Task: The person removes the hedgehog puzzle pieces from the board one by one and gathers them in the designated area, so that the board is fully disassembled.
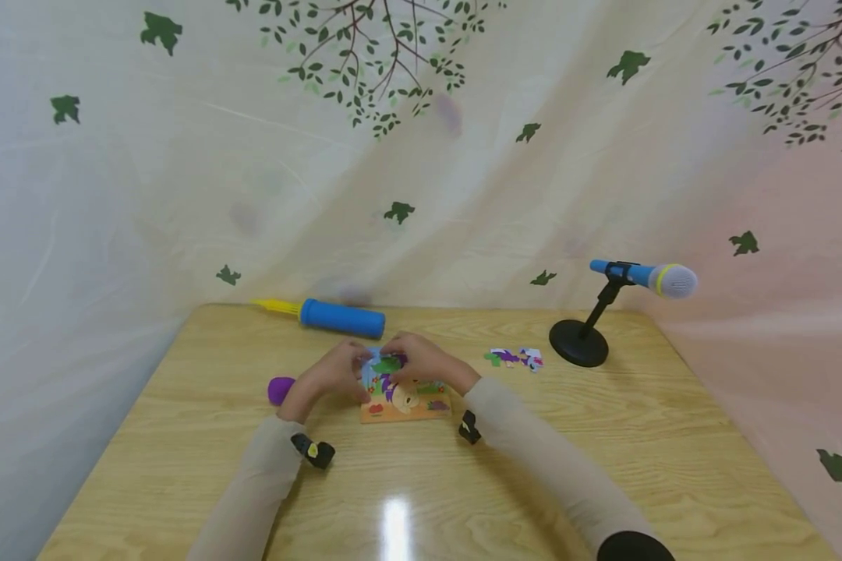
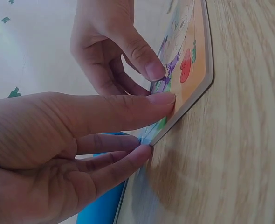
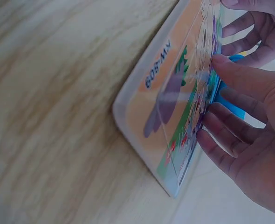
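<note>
A flat jigsaw puzzle board [image 1: 407,409] with an orange lower border and a cartoon picture lies on the table. My left hand [image 1: 337,370] holds its left edge, thumb on the face and fingertips along the side. From the right, my right hand [image 1: 424,360] reaches over the upper part of the board. Its thumb and fingers are bent around a green and purple puzzle piece [image 1: 390,364] at the board's surface, mostly covered by the fingers. Whether that piece sits flat cannot be told. Loose puzzle pieces [image 1: 515,358] lie to the right of the board.
Behind the board lies a blue hand pump [image 1: 344,318] with a yellow nozzle. A purple object [image 1: 280,390] is beside my left wrist. At the back right stands a blue toy microphone [image 1: 642,276] on a black stand [image 1: 578,343]. A leaf-patterned curtain hangs behind the table.
</note>
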`<state>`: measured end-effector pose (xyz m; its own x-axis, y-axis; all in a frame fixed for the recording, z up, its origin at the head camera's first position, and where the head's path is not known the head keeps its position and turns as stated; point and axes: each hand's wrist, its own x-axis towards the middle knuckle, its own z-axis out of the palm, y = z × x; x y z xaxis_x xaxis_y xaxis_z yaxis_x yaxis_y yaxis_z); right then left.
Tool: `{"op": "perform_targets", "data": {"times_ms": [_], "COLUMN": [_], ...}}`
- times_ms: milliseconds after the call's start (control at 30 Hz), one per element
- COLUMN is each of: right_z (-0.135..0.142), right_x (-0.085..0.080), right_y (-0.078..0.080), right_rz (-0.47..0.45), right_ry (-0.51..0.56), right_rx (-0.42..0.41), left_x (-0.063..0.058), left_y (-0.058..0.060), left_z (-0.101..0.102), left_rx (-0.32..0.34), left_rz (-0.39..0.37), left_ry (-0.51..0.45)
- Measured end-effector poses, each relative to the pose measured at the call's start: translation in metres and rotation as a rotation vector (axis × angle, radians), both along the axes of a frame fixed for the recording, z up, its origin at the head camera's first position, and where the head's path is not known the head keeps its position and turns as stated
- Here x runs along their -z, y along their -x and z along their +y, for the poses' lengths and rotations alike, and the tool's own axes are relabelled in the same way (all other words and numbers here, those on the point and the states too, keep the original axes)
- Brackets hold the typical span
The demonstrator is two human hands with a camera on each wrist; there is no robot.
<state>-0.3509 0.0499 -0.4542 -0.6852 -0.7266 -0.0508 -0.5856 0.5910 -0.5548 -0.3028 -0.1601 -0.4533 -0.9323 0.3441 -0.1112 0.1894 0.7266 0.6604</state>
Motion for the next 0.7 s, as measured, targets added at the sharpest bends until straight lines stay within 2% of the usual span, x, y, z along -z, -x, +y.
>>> {"op": "perform_targets", "data": {"times_ms": [333,700], "right_z": [-0.007,-0.011], "right_x": [-0.006,-0.008], "right_y": [0.001,0.003], "right_rz": [-0.01,-0.032], "right_ry": [-0.057,-0.104], "right_rx": [0.007,0.022], "left_x": [-0.001,-0.002], "left_y": [0.0,0.001], "left_z": [-0.002,-0.001], "left_rx": [0.013,-0.012], "left_rz": [0.001,0.025], "left_ry": [0.009,0.023]}}
